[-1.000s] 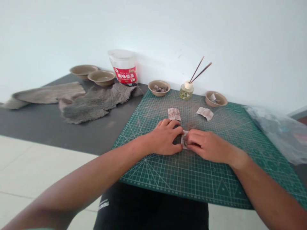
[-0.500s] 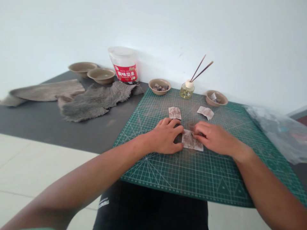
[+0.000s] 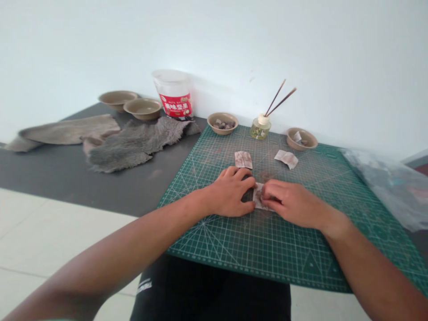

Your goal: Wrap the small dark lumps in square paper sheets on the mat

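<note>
A pale paper piece [image 3: 258, 199] with brown smears lies on the green cutting mat [image 3: 227, 249], partly hidden by my hands. My left hand [image 3: 236, 191] rests on the mat with its fingers spread, their tips at the paper's left edge. Over the paper's right part is my right hand [image 3: 287, 200], its fingers curled together against the surface; whatever they may hold is too hidden to make out. Behind my left hand lies another brown-smeared piece [image 3: 243, 159], and a creased whitish piece [image 3: 286, 158] is further right.
Along the wall stand two bowls [image 3: 117, 100] [image 3: 143, 109], a red-labelled tub [image 3: 175, 104], a bowl of dark lumps [image 3: 222, 130], a reed diffuser [image 3: 260, 129] and a bowl with paper bits [image 3: 294, 143]. Grey cloths [image 3: 133, 145] lie left, a plastic bag [image 3: 391, 183] right.
My right hand has moved left across the paper, closer to my left hand, and covers more of it. My left hand stays spread in the same place at the paper's edge.
</note>
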The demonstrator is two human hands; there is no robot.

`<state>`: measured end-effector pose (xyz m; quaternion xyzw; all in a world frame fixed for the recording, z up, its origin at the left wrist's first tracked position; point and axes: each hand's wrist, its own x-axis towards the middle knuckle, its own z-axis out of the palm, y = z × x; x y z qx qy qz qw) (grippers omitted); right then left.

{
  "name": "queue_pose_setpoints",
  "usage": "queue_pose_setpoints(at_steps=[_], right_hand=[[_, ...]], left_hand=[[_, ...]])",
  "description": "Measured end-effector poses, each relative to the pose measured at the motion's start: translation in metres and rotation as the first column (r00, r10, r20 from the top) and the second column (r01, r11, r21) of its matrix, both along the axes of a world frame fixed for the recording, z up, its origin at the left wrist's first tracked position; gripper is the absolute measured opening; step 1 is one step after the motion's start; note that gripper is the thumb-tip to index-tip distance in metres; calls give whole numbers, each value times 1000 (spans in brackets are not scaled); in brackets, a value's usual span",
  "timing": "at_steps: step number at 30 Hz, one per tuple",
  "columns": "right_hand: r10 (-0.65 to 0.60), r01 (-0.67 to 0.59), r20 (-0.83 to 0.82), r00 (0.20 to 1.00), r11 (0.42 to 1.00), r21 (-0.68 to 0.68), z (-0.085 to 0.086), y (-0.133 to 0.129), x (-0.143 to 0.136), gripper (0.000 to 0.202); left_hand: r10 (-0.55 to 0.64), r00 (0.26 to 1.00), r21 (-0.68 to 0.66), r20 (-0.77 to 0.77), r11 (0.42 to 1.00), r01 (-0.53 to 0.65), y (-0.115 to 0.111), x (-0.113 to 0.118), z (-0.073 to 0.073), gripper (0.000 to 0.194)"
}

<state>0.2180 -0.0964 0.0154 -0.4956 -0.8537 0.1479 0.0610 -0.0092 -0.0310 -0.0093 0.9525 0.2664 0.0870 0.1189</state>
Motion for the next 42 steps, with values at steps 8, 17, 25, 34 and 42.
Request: queue_pose_setpoints(at_steps=[8, 17, 25, 34, 42], right_hand=[[-6, 6, 14, 1000, 1000, 12, 2, 5, 9, 14], [-70, 71, -33, 997, 997, 12, 2, 6, 5, 12], [-109, 112, -41, 993, 991, 74, -2, 4, -2, 11], [-45, 47, -21, 999, 995, 85, -5, 3, -3, 11], [43, -43, 9, 999, 998, 34, -4, 2, -3, 13]], left_hand=[[6, 1000, 2, 6, 1000, -6, 0, 1, -1, 43], [10, 1000, 5, 3, 1000, -10, 1, 1, -1, 43], [4, 1000, 4, 1, 1000, -4, 1, 0, -2, 44], [8, 1000, -3, -5, 1000, -8, 0, 1, 0, 43], [-5, 1000, -2, -5, 1000, 5, 0, 0, -1, 43]])
